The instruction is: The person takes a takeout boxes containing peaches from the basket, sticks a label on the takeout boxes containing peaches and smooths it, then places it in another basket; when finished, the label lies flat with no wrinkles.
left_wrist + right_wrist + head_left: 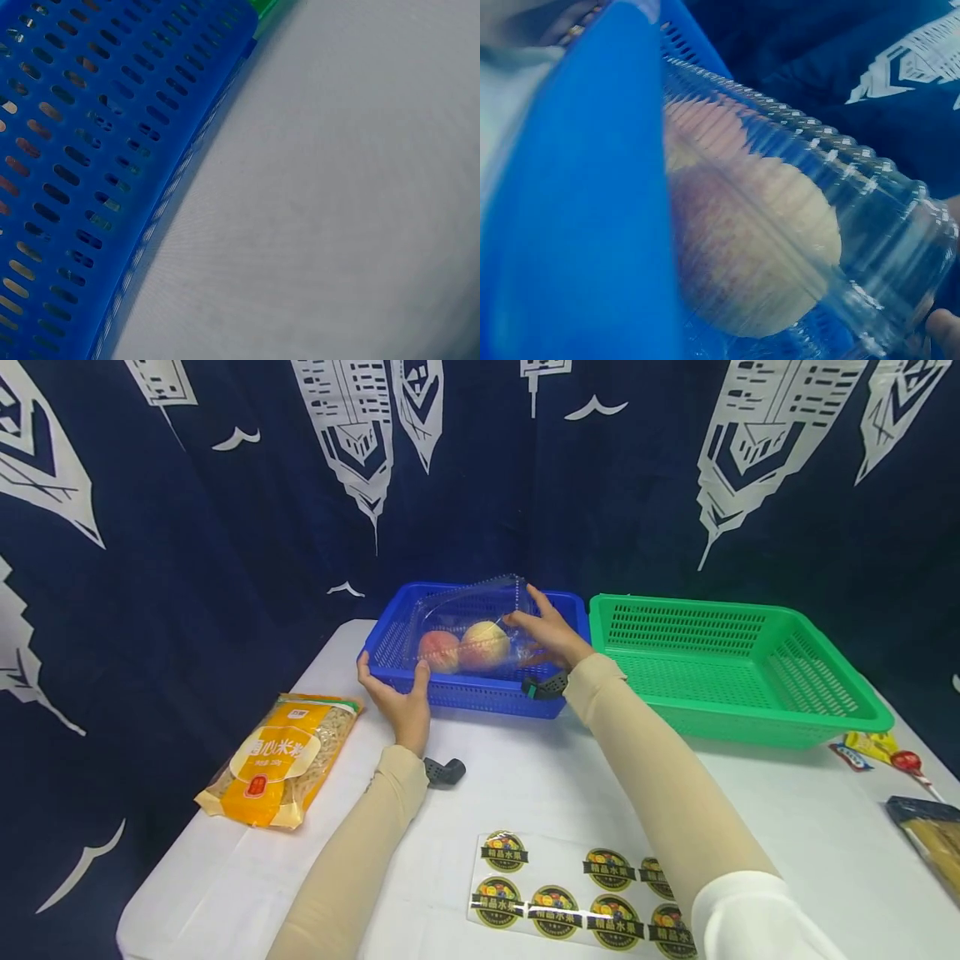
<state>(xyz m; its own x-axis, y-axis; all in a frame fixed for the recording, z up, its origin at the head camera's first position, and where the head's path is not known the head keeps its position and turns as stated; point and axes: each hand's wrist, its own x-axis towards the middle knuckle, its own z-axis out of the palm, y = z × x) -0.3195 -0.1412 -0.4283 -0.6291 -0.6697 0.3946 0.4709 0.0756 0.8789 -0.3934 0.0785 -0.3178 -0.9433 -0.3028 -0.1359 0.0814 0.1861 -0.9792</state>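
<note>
Two round red-and-yellow peaches (pixel 484 645) lie in a clear ribbed plastic box (pixel 468 610), which sits within the walls of a blue perforated plastic basket (pixel 450 693) at the centre of the head frame. The right hand (pixel 551 631) holds the box by its end towards the right of the frame, fingers around the upper corner. At the basket's near left corner the left hand (pixel 401 706) has thumb and forefinger spread well apart, the thumb by the box's lower edge; whether it bears on the rim or the box I cannot tell.

The likeliest trouble, I judge, is the box itself: such thin plastic could buckle if the right hand squeezed its end harder. Whether the lid is latched cannot be made out; if it is loose, a lift from that one end could tip the peaches together, push the lid open and bruise or spill them. The box could also snag on the basket's near wall, as could the black wrist device (pixel 551 687) overlapping that rim. Lower right of centre, a glossy sheet of round fruit stickers (pixel 555 864) runs behind the beige right sleeve (pixel 667 760) in the picture, so a low pull of that arm might drag it.
</note>
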